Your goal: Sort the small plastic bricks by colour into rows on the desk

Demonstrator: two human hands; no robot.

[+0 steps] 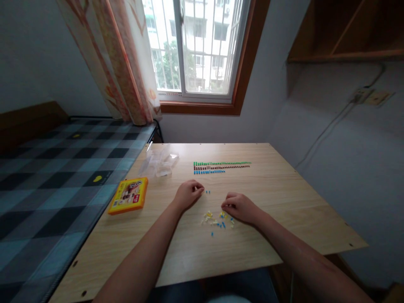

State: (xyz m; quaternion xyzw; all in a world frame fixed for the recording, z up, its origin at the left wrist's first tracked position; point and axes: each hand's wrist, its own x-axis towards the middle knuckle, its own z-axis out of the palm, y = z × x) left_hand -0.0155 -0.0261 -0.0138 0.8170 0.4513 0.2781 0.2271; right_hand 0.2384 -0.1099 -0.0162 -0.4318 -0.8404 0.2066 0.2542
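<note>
My left hand (189, 194) is low over the table with its fingers pinched together, just left of two small blue pieces (208, 192). Whatever sits between those fingertips is too small to tell. At the upper right edge of a loose pile of tiny blue, yellow and cream pieces (210, 218), my right hand (239, 206) has its fingers drawn together; their tips hide what they may hold. Beyond both hands, small pieces lie in three rows: a green row (221, 163) farthest, a brown row (221, 167) in the middle and a shorter blue row (208, 172) nearest.
A yellow-orange box (129, 195) lies at the table's left edge. Clear plastic containers (159, 162) stand behind it. The wooden table (284, 202) borders a bed with a checked cover (69, 168) on the left. A window and curtain are ahead.
</note>
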